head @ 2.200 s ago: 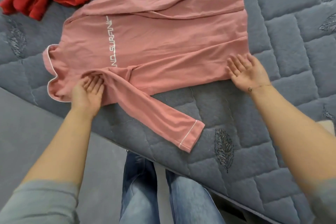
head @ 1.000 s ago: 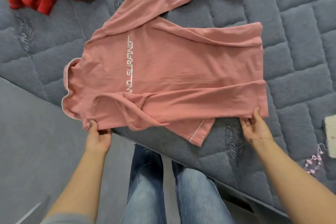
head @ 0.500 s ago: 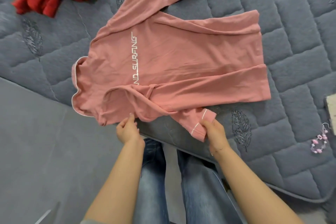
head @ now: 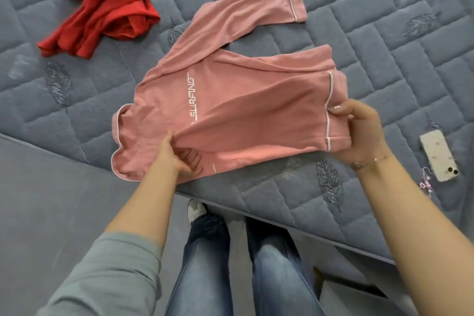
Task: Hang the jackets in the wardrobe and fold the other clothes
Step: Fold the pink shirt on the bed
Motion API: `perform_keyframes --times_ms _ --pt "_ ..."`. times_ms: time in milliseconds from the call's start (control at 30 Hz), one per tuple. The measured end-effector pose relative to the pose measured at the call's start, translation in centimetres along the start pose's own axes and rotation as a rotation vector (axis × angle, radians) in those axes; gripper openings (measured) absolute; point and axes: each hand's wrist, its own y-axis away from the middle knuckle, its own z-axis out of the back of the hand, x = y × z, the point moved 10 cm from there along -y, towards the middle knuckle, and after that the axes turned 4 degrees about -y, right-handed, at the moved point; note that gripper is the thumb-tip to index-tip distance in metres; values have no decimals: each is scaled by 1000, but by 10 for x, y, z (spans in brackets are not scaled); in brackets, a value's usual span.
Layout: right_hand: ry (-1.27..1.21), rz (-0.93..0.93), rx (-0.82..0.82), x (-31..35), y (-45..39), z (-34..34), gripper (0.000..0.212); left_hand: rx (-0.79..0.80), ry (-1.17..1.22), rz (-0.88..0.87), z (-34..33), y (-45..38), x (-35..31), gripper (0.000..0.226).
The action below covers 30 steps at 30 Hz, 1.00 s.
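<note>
Quilted grey-blue bed cover (head: 384, 41), stitched with leaf motifs, fills most of the view, and the person stands at its near edge with jeans-clad legs below. On it lies the pink pyjama top (head: 243, 100), back panel up, printed lettering across the shoulders. Its long axis runs left to right across the person, with the collar at the left end and the hem at the right.

The left hand (head: 177, 156) sits at the near collar end, fingers curled into the fabric below the lettering, gripping a gathered fold. The right hand (head: 359, 128) is at the hem end, thumb on top beside the white-piped cuff and fingers tucked under, pinching that edge. The near sleeve seems to be folded across the body, its piped cuff lying at the hem by the right hand.

The far sleeve (head: 246, 15) stretches away from the person towards the upper right, unfolded and well clear of both hands. I judge that sleeve is the next part to bring in; it lies beyond the body of the top, and the right hand is nearer its cuff.

A crumpled red garment (head: 102, 5) lies at the far left, apart from the top. A phone (head: 438, 159) with a beaded charm rests to the right, near the bed's edge.

The left fingertips are buried in cloth, and the front of the top cannot be seen.
</note>
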Motion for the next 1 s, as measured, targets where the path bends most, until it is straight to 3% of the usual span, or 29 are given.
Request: perform_keyframes --times_ms 100,200,267,333,433,533,633,700,800,900,1000 --pt "334 157 59 46 -30 -33 31 44 98 34 2 1 -8 69" --pt "677 388 89 85 -41 -63 38 107 148 80 4 4 -13 77" --pt "803 459 160 96 -40 -69 25 145 152 92 2 6 -16 75" --pt "869 439 176 100 -39 -52 34 151 138 78 0 7 -17 56" --pt "995 360 143 100 -40 6 47 157 124 8 -1 3 -12 7" --pt "898 207 -100 80 -47 96 54 142 265 -96 7 -14 -4 30" --pt "619 -4 -528 30 -41 196 56 137 481 -163 17 -23 12 31" --pt "348 -146 -683 -13 -37 233 49 144 526 -165 18 -25 23 32" --pt "235 -260 -739 -48 -42 243 23 167 437 -178 3 -21 29 39" --pt "428 -320 -748 -58 -53 235 39 160 299 -220 -22 -15 18 44" --pt "480 -252 -664 -48 -72 201 21 29 214 -198 -35 -16 7 25"
